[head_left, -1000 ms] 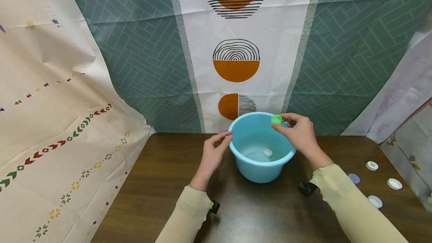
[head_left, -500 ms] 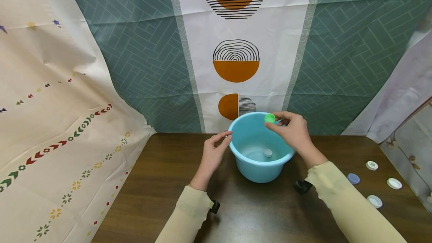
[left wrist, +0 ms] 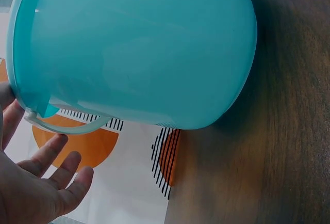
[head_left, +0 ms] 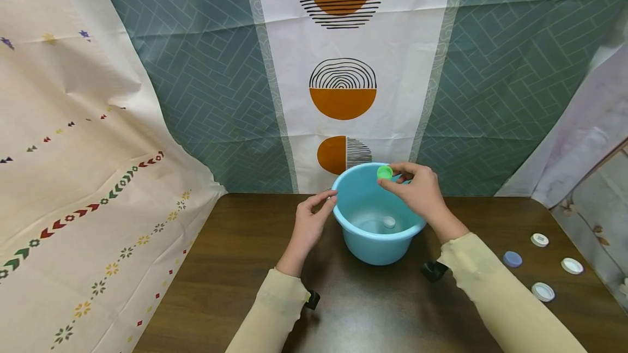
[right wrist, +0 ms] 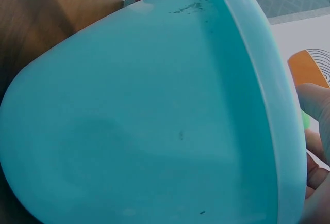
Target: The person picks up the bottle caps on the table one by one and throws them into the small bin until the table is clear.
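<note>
A person's right hand (head_left: 417,187) is holding a small green bottle cap (head_left: 385,172) above the mouth of a light-blue plastic bucket (head_left: 375,249), near the far rim as the head camera is seeing it. Thumb and forefinger are closing on the cap's edge, while the other fingers are curling behind it. The cap, a short round piece with no marked long axis, is tilting on edge, its circular face turning toward the wearer; the right wrist view is showing only a green sliver past the rim.

The bucket is standing upright on a dark wooden table (head_left: 235,249), its long axis running vertically, its mouth facing up and its sides narrowing toward the base. At its left side, the left hand (head_left: 309,225) is pinching the rim between thumb and forefinger; the remaining fingers are spreading loosely near a pale curved handle (left wrist: 77,130).

One white cap (head_left: 389,222) is lying on the bucket's floor. To the right, a periwinkle cap (head_left: 512,259) and three more white caps (head_left: 543,292) are resting apart on the tabletop, near the sleeved right arm (head_left: 505,293). A patterned cloth (head_left: 206,86) is hanging behind the table.
</note>
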Demonstrator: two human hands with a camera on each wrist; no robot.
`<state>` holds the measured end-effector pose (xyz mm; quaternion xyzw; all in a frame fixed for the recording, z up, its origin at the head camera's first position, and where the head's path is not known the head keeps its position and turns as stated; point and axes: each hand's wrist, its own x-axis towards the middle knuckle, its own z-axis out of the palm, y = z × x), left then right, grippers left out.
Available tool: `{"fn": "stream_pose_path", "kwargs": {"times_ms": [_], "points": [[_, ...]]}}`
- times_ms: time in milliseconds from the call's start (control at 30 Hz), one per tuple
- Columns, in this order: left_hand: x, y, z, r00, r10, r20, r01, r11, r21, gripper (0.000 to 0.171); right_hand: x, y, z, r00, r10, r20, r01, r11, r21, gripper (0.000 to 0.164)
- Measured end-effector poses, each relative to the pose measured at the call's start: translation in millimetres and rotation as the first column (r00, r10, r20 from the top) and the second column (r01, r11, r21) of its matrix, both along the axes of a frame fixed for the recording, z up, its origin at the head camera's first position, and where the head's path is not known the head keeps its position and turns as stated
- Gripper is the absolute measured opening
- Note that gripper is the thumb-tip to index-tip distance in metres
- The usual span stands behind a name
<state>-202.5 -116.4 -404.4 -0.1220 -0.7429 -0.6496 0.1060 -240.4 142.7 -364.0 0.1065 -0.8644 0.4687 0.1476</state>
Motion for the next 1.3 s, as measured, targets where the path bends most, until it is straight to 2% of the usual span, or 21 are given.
{"fn": "stream_pose_path", "kwargs": {"times_ms": [100, 300, 500, 833, 1100, 1300], "points": [[-2.8, -0.5, -3.1, 1.0, -0.003, 0.001, 0.003, 1.0, 0.005, 0.03, 1.1, -0.2, 0.9, 1.0, -0.001, 0.005, 0.001, 1.0, 0.001, 0.047], [-17.8, -2.3, -26.3, 1.0, 0.022, -0.008, -0.022, 1.0, 0.017, 0.03, 2.3, 0.2, 1.9, 1.0, -0.004, 0.009, 0.003, 1.0, 0.009, 0.046], [-19.4, -1.5, -30.9, 0.999, 0.044, -0.021, -0.043, 0.999, 0.019, 0.028, 1.9, 2.6, -0.2, 1.0, -0.02, 0.004, 0.02, 1.0, 0.009, 0.051], [-18.9, -2.1, -29.5, 0.999, 0.028, -0.016, -0.027, 0.999, 0.019, 0.029, 2.4, 10.9, 0.4, 0.998, -0.056, -0.011, 0.056, 0.998, 0.004, 0.052], [-0.3, -0.5, -1.8, 1.0, -0.003, -0.002, 0.003, 1.0, 0.017, 0.03, 5.0, 29.1, -2.3, 0.991, -0.128, -0.029, 0.129, 0.992, 0.005, 0.053], [1.0, 0.5, -0.8, 1.0, 0.012, -0.009, -0.012, 1.0, 0.019, 0.029, 11.2, 51.3, -9.0, 0.979, -0.205, -0.009, 0.205, 0.978, 0.025, 0.055]]}}
